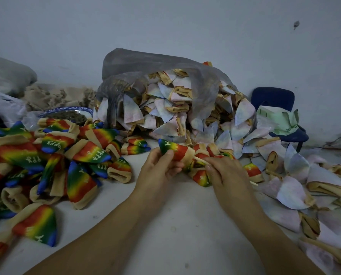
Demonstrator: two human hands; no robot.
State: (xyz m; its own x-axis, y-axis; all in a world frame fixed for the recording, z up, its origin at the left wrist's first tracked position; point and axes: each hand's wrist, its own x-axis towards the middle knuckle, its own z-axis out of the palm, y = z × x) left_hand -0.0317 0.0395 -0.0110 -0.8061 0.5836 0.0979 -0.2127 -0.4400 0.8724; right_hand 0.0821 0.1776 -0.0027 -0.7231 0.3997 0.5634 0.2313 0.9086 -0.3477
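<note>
My left hand (159,169) grips a rainbow-coloured cloth cone (174,148) with a tan rim, tip pointing up and left. My right hand (228,174) holds a thin pale wooden stick (201,160) whose front end goes into the cone's tan opening; its other end pokes out below my hand (254,183). Both hands hover just above the pale table (165,225). More rainbow cones (202,176) lie right under my right hand.
A heap of rainbow cones (52,165) covers the table's left side. A grey plastic bag (165,76) spills pale inside-out cones (185,116) across the back and right. A blue-rimmed plate (66,114) of dark filling, tan stuffing (52,96) and a blue chair (275,100) stand behind.
</note>
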